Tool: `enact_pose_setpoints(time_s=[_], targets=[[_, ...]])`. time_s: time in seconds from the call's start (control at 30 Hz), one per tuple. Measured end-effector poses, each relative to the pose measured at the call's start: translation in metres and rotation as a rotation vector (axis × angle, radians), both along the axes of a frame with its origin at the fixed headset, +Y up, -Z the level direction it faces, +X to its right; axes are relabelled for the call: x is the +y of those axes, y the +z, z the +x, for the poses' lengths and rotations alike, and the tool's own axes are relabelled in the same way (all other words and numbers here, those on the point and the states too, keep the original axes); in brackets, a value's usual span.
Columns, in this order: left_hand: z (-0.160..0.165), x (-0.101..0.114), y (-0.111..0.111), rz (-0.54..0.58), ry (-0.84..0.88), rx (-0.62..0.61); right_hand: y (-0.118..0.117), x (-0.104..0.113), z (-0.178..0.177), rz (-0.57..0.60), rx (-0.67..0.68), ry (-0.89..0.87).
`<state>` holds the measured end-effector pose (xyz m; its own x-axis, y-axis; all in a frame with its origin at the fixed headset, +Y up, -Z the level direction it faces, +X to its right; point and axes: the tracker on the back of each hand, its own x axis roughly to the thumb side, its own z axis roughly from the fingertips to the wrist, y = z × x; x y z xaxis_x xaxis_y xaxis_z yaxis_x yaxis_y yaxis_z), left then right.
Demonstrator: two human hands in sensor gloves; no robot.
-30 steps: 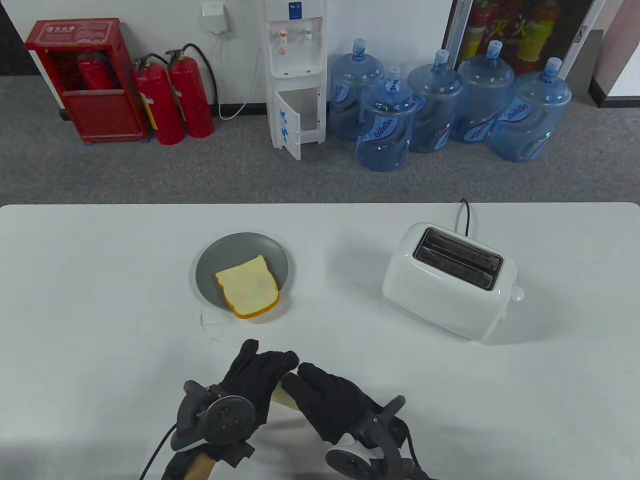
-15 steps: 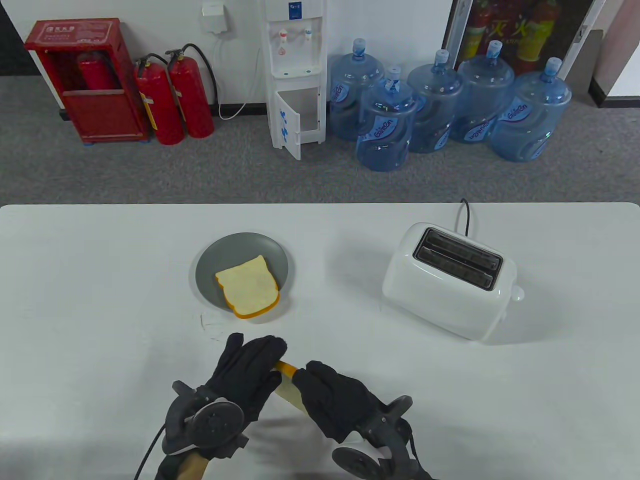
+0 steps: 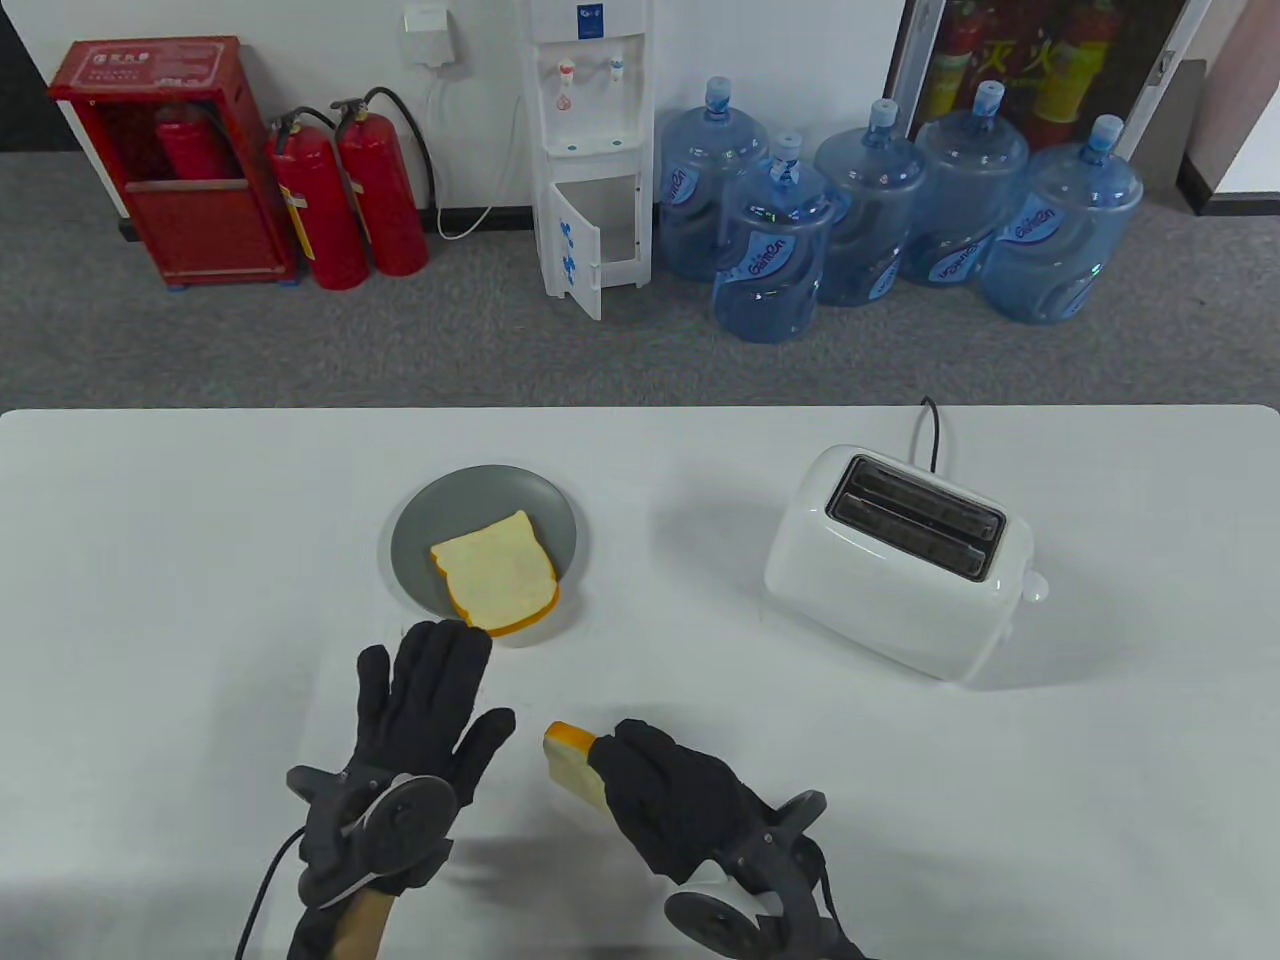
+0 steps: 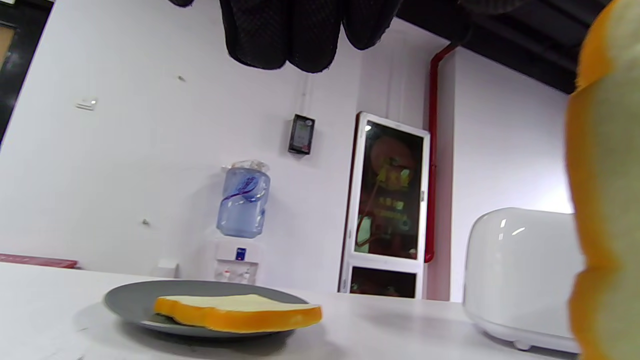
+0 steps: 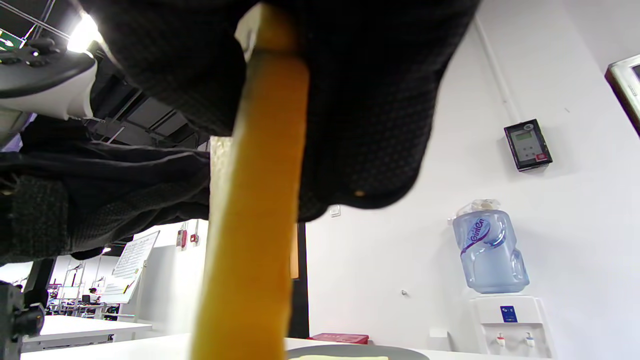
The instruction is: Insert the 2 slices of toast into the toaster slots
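- Right hand grips toast slice on edge; left hand flat, empty.
- Toaster lies far-right, nearer right hand; slots run obliquely.

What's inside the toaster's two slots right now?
Both slots of the toaster look empty from above; only dark wire guides show, and the bottoms are too dark to see. One slice lies on the plate.

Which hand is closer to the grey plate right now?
Left. The left hand has its fingertips at the grey plate's near rim; the right hand is farther back, holding a toast slice.
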<state>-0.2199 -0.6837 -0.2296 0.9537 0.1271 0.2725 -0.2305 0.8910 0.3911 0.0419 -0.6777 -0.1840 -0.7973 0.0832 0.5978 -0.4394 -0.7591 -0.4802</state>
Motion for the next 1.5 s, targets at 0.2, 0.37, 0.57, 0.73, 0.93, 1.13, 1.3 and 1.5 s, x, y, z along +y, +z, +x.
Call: enact_pose_setpoints(time_s=[0.2, 0.37, 0.57, 0.73, 0.93, 1.13, 1.3, 1.5], targets=[[-0.009, -0.009, -0.008, -0.081, -0.044, 0.095, 0.000, 0.000, 0.001, 0.007, -0.004, -0.005], [-0.017, -0.015, -0.013, -0.128, -0.067, 0.161, 0.000, 0.001, 0.002, 0.016, -0.009, -0.013], [-0.027, -0.020, -0.017, -0.163, -0.045, 0.208, -0.001, 0.000, 0.003, 0.008, -0.009, -0.017], [-0.029, -0.023, -0.019, -0.183, -0.049, 0.216, 0.000, 0.001, 0.003, 0.010, -0.010, -0.015], [-0.031, -0.023, -0.020, -0.205, -0.037, 0.224, 0.004, 0.006, -0.006, 0.020, 0.021, 0.007], [-0.035, -0.023, -0.020, -0.214, -0.021, 0.231, 0.003, 0.026, -0.005, 0.047, 0.005, -0.022], [-0.034, -0.024, -0.020, -0.212, -0.020, 0.228, -0.002, 0.057, 0.008, 0.080, -0.025, -0.050], [-0.034, -0.024, -0.020, -0.208, -0.021, 0.227, -0.013, 0.104, 0.026, 0.116, -0.040, -0.137]])
